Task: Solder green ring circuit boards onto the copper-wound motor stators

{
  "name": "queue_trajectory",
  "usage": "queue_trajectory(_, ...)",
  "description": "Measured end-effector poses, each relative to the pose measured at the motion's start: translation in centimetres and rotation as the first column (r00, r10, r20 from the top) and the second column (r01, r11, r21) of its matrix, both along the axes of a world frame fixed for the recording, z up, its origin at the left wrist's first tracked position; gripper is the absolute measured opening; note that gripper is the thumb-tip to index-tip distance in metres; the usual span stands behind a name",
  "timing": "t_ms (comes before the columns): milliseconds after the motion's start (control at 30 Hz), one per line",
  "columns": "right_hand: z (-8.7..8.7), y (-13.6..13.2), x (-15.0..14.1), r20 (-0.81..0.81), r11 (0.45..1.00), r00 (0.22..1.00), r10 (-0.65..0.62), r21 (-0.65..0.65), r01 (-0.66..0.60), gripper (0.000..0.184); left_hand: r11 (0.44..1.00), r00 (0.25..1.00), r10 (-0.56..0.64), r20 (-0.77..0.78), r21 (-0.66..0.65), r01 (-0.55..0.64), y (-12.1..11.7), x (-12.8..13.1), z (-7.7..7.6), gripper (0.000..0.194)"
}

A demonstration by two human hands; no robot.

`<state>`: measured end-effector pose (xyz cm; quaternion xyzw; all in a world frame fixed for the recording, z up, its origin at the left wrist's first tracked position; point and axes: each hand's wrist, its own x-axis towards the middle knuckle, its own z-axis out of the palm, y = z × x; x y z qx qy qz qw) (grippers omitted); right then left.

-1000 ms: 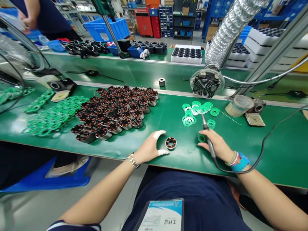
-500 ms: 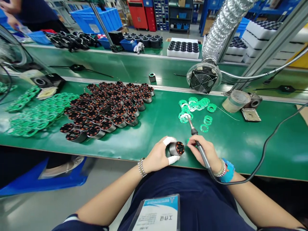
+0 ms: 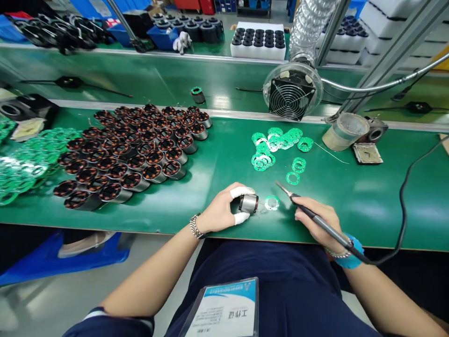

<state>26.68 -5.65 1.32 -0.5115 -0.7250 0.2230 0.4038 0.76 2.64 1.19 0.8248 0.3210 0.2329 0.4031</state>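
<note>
Wound motor stator [image 3: 248, 204], bright steel shell and dark copper-wound end, lying on its side near the front edge of a green bench mat [image 3: 368, 210]. Left hand [image 3: 220, 208] closed around it, shell pinched between two tape-wrapped fingertips [image 3: 242, 191], a grip on the smooth steel and away from the windings, well suited to keeping the piece steady. Just beside the stator, a green circuit-board ring [image 3: 271, 202] flat on the mat, touched by neither hand. Right hand [image 3: 315, 224] curled in a pen grip around a corded soldering iron [image 3: 336, 235], its fine tip [image 3: 281, 186] angled up and to the left, apart from both ring and stator, with no contact yet and a sensibly safe gap from the fingers of the other hand. Farther up the mat, a loose heap of green rings [image 3: 263, 152], with two single rings [image 3: 299, 164] lying nearer the hands. To the left, a dense crowd of stators [image 3: 122, 159] standing on end, beside a spread of green ring strips [image 3: 24, 173]. Beyond the heap, a fume extractor fan [image 3: 291, 93] with a silver flexible duct [image 3: 308, 28] and a roll of tape [image 3: 343, 131]. Black iron cord [image 3: 403, 210] trailing across the mat at right.
</note>
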Motion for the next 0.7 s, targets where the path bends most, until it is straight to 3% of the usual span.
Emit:
queue_trajectory(300, 0.08, 0.5, 0.35, -0.064, 0.993, 0.997, 0.043, -0.105, -0.049, 0.013, 1.0, 0.998, -0.025, -0.064, -0.009, 0.024, 0.36, 0.49, -0.45, 0.044)
queue_trajectory(700, -0.13, 0.68, 0.3, -0.07, 0.989, 0.994, 0.084, -0.12, -0.092, 0.016, 1.0, 0.998, -0.022, -0.062, 0.002, 0.023, 0.44, 0.54, -0.38, 0.042)
